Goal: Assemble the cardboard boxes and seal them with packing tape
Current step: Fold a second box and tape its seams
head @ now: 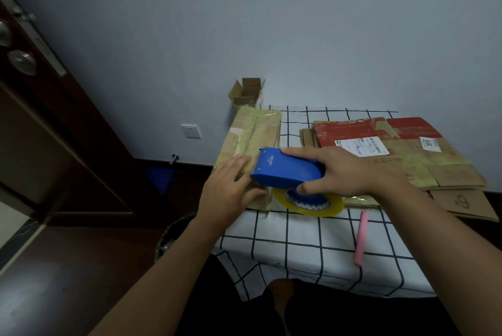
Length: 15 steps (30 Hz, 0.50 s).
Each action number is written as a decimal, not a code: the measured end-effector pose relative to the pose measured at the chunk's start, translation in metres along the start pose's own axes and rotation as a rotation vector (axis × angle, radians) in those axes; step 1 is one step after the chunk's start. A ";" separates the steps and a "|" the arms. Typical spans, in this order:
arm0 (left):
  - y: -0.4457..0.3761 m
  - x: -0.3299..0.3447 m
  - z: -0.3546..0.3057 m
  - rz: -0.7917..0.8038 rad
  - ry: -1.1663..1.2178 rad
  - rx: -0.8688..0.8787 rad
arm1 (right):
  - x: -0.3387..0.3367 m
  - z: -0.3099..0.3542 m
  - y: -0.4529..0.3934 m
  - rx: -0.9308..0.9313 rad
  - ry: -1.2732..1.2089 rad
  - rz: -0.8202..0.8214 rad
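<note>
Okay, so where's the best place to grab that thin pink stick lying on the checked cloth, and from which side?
Pinch the thin pink stick at mid-length from above. It lies flat on the checked tablecloth, apart from the cardboard, its long sides free.

A pale blue-grey wall (271,23) carries a white socket (191,131). A dark wooden door (40,118) stands at left. The floor (68,281) is dark; the table (298,248) wears a grid-patterned cloth.
</note>
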State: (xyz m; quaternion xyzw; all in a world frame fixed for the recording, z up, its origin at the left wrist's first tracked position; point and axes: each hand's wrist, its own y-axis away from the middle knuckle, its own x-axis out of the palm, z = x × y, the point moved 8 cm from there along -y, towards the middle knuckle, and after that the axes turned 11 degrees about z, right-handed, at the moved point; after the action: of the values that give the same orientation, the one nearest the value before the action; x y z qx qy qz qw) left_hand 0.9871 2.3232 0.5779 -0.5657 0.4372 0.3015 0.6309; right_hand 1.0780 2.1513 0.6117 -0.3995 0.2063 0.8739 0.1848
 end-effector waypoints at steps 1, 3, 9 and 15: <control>0.000 -0.001 -0.001 -0.015 -0.008 -0.008 | 0.001 0.001 0.000 -0.003 -0.003 -0.002; 0.000 -0.002 -0.005 -0.054 -0.021 -0.030 | 0.000 0.001 0.000 -0.006 -0.005 -0.013; -0.005 -0.005 -0.004 -0.124 -0.061 -0.031 | -0.006 0.005 0.005 -0.016 -0.008 -0.043; -0.007 -0.006 -0.003 -0.076 -0.081 -0.066 | -0.009 -0.002 0.016 0.000 -0.009 -0.021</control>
State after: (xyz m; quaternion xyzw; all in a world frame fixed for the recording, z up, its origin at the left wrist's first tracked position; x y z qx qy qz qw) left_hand 0.9897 2.3195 0.5868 -0.5897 0.3794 0.3144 0.6399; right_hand 1.0767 2.1359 0.6210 -0.3976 0.2015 0.8737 0.1949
